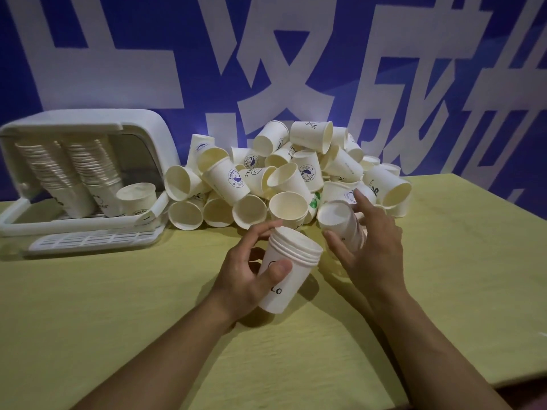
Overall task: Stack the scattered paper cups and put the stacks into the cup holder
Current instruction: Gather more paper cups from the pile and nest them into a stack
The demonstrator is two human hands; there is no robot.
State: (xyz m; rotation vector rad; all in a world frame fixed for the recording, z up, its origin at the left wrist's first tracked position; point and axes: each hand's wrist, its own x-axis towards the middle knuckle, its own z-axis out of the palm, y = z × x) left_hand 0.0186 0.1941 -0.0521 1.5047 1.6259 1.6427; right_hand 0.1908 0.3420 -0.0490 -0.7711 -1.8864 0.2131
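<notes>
My left hand (251,276) grips a short stack of white paper cups (288,270), upright and slightly tilted, above the middle of the table. Just to its right, my right hand (373,241) holds a single white cup (340,218) tipped on its side, mouth facing left toward the stack. Behind both hands lies a big pile of scattered paper cups (284,173), most on their sides. At the far left stands the white cup holder (148,134), lid raised, with two tall leaning stacks (80,176) and one single cup (137,198) inside.
A yellow-green table (118,306) carries everything; its right edge runs diagonally at the lower right. A white slotted tray (88,241) juts out in front of the holder. A blue wall with large white characters (266,69) rises right behind the pile.
</notes>
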